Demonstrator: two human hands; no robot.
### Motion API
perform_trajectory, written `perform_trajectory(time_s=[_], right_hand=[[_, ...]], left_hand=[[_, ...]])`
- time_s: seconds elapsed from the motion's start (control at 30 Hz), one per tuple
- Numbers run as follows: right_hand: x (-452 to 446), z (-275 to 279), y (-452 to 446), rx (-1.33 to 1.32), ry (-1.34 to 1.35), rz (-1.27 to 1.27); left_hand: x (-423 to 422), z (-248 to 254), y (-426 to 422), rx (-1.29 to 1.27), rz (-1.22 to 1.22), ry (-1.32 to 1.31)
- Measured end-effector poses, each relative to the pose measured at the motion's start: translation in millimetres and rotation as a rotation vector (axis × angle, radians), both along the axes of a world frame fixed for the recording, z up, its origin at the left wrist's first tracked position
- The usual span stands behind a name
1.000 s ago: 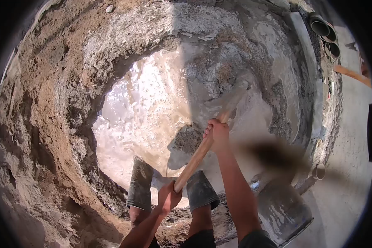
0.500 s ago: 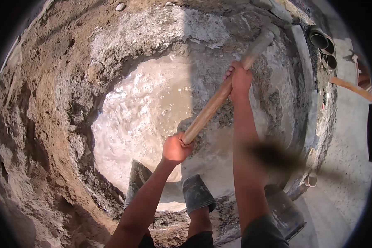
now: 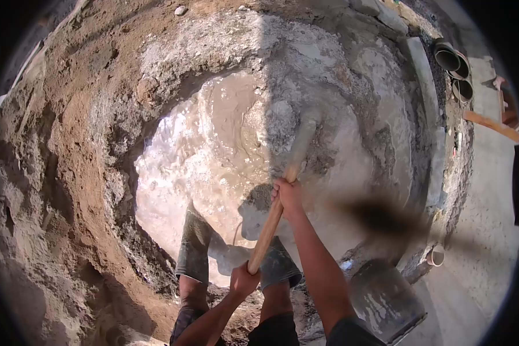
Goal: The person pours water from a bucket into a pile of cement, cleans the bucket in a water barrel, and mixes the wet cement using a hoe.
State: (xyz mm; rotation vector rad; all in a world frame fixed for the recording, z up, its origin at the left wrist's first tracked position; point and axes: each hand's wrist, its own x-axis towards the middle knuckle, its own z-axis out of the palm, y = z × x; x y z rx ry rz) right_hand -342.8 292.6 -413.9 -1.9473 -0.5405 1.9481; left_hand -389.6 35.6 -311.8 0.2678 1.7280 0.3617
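A long wooden-handled tool [image 3: 267,236] slants up and away from me over a pit of wet, greyish mortar-like mix [image 3: 176,167]. My left hand [image 3: 245,281] is closed around its near end, low between my legs. Farther along the handle, my right hand [image 3: 288,195] grips it with the fingers wrapped round. Beyond that hand the handle is coated in grey mud. The working head is blurred and cannot be made out against the mix. My boots, the left one [image 3: 192,245] and the right one [image 3: 277,262], stand in the mix.
Rough soil and dry powder form a raised rim [image 3: 118,132] around the pit. A dark bucket [image 3: 386,294] lies at the lower right. Along the right side are a concrete edge [image 3: 424,86], several pipes [image 3: 447,57] and a wooden plank [image 3: 491,125]. A dark smear blurs part of the view.
Both hands have come down toward me with the tool, the right hand also moving left. The tool's far end has swung from the upper right toward the pit's middle.
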Motion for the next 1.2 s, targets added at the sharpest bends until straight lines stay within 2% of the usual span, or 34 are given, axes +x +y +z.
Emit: perform_trajectory(time_s=[0.13,0.2,0.23,0.3,0.37,0.4,0.43,0.53,0.63,0.77,0.8,0.87,0.93,1.07,1.2], right_hand=[[2.0,46.6,-69.8,-0.078,-0.022,-0.115],[11.3,70.9,-78.0,-0.028,0.078,-0.183],[17.4,81.6,-76.1,0.0,0.13,-0.216],[26.6,91.2,-48.6,0.008,0.245,-0.308],[34.3,92.5,-7.5,0.015,0.312,-0.329],[28.2,97.5,21.3,0.029,0.323,-0.314],[26.0,92.4,44.3,0.056,0.382,-0.311],[11.2,65.9,92.3,0.108,0.538,-0.281],[-15.8,30.8,94.4,-0.013,0.566,-0.314],[-65.5,-19.6,53.5,-0.178,0.335,-0.19],[-72.5,-32.9,41.6,-0.222,0.28,-0.131],[-77.3,-54.2,28.3,-0.268,0.228,-0.111],[-80.4,-51.6,38.5,-0.285,0.215,-0.054],[-89.9,-24.8,77.3,-0.269,0.153,0.072],[-92.1,-16.1,95.7,-0.292,0.139,0.177]], left_hand=[[0.3,-23.8,-102.1,0.117,-0.106,0.033],[-0.9,-31.3,-127.9,0.148,-0.218,0.005],[0.6,-31.5,-125.6,0.195,-0.234,0.015],[-20.3,-14.0,-61.1,0.286,-0.27,0.037],[-36.1,-17.3,-13.5,0.369,-0.145,-0.193],[-43.0,-14.8,11.1,0.395,-0.108,-0.207],[-50.1,-8.9,33.3,0.419,-0.07,-0.216],[-72.9,22.2,84.2,0.291,-0.2,-0.005],[-78.3,29.9,88.3,0.214,-0.234,0.204],[-85.2,38.5,71.4,0.035,-0.086,0.138],[-86.1,46.2,69.6,0.042,-0.124,0.17],[-101.2,61.4,74.6,-0.002,-0.117,0.117],[-108.7,68.2,76.1,0.004,-0.094,0.033],[-109.1,111.4,124.7,-0.024,0.27,-0.297],[-107.5,119.9,140.3,-0.035,0.442,-0.522]])
